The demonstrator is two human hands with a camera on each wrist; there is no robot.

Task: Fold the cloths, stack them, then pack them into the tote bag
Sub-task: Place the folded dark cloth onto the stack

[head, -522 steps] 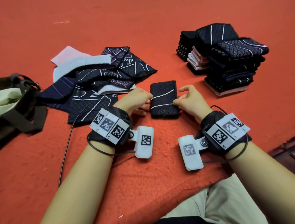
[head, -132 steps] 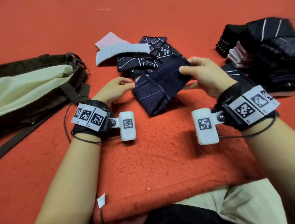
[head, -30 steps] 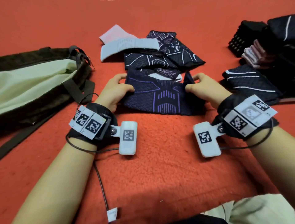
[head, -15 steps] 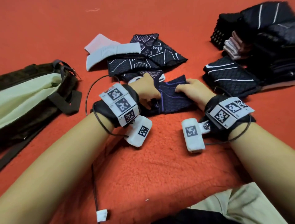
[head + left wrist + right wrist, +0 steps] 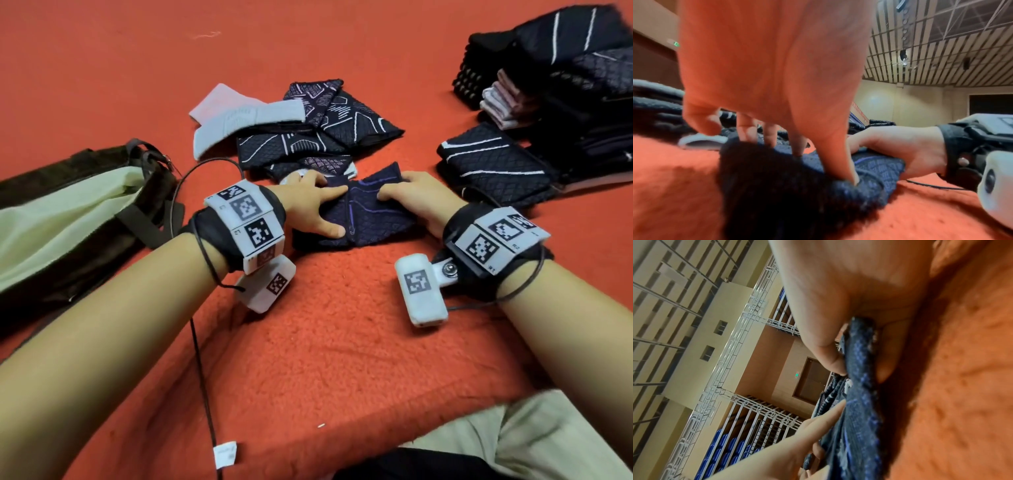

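A dark navy cloth (image 5: pixel 380 222) with purple lines lies folded narrow on the red blanket in front of me. My left hand (image 5: pixel 329 212) presses down on its left half with spread, straight fingers; in the left wrist view the thumb and fingertips (image 5: pixel 797 151) dig into the cloth (image 5: pixel 879 168). My right hand (image 5: pixel 404 197) holds the right end, and the right wrist view shows thumb and finger pinching the cloth's edge (image 5: pixel 859 426). A loose pile of unfolded cloths (image 5: pixel 308 137) lies just behind. The stack of folded cloths (image 5: pixel 565 85) stands at the far right. The tote bag (image 5: pixel 102 161) lies open at the left.
One folded dark cloth with white stripes (image 5: pixel 493 164) lies in front of the stack, close to my right hand. A black cable (image 5: pixel 202 359) runs from my left wrist down the blanket. The blanket's front edge and my trouser leg (image 5: pixel 534 442) are at the lower right.
A second ago the cloth was spread wide between my hands. It has since been folded inward, my hands have come close together, and the left hand now presses on the fold.
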